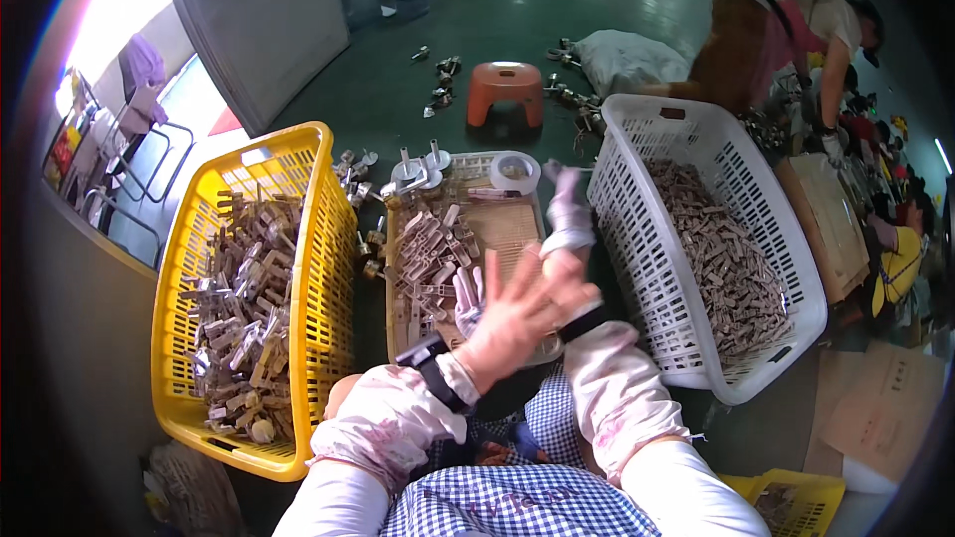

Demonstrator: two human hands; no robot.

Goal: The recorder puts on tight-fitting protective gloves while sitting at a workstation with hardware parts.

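Hands meet above the tan tray (507,229): left hand (517,313) spread empty, right hand (569,211) fingers tugging a glove, baskets flanking for reach

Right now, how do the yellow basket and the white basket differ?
The yellow basket stands on the person's left; the white basket on the right. The yellow basket holds jumbled, larger silvery-tan metal parts; the white basket holds smaller, darker brown pieces. Both are slotted plastic, rectangular, on the green floor and partly filled.
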